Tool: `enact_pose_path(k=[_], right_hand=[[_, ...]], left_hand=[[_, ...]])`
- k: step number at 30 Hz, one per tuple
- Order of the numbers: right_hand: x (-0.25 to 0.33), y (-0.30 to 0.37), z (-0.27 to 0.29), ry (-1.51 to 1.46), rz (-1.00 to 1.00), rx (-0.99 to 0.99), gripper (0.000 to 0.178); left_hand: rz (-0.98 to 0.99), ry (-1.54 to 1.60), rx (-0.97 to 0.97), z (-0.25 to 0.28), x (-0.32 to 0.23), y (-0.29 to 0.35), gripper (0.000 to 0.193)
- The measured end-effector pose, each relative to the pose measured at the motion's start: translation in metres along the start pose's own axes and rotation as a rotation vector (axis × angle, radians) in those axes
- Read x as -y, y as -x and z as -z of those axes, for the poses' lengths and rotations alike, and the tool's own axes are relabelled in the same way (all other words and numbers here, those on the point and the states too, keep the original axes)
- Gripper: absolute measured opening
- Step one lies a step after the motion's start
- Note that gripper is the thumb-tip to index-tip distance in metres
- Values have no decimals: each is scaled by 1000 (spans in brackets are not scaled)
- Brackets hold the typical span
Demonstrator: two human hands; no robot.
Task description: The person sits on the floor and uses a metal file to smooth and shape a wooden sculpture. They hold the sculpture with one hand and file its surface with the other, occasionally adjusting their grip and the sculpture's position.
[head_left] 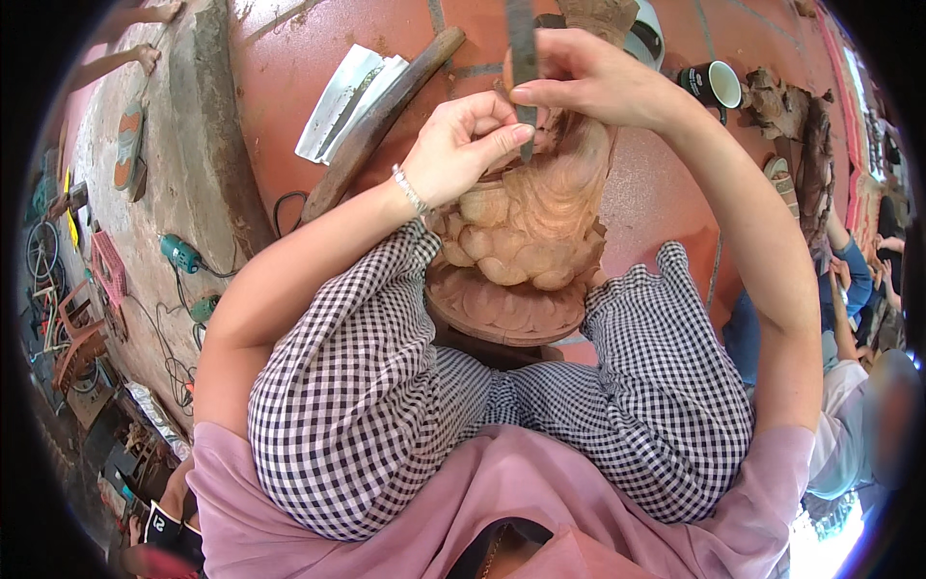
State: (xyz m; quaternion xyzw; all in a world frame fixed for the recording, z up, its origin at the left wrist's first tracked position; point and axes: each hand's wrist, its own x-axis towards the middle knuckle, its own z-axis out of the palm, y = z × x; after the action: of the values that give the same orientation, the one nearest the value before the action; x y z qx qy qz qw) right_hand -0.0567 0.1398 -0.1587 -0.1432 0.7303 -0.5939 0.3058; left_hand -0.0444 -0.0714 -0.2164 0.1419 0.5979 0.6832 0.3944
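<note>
A carved wooden figure with rounded lumps and flowing grooves stands between my knees, on a carved round base. A long, flat, grey tool that looks like a file points down at the upper part of the carving. Near its lower tip, the thumb and fingers of my left hand pinch it. Higher up, my right hand grips the same tool, its thumb lying across it. Both hands hide part of the carving's top, so the exact contact there cannot be made out.
To the left lie a long wooden stick, a white paper and a large slab with a shoe. Green power tools trail cords. A black mug and wood pieces are at right; another person sits there.
</note>
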Motion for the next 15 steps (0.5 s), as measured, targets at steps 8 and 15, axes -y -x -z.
enact_pose_path(k=[8, 15], right_hand=[[-2, 19, -12, 14, 6, 49, 25], [6, 23, -16, 271, 24, 65, 22]], left_hand=[[-33, -160, 31, -12, -14, 27, 17], [-183, -395, -2, -10, -4, 31, 19]])
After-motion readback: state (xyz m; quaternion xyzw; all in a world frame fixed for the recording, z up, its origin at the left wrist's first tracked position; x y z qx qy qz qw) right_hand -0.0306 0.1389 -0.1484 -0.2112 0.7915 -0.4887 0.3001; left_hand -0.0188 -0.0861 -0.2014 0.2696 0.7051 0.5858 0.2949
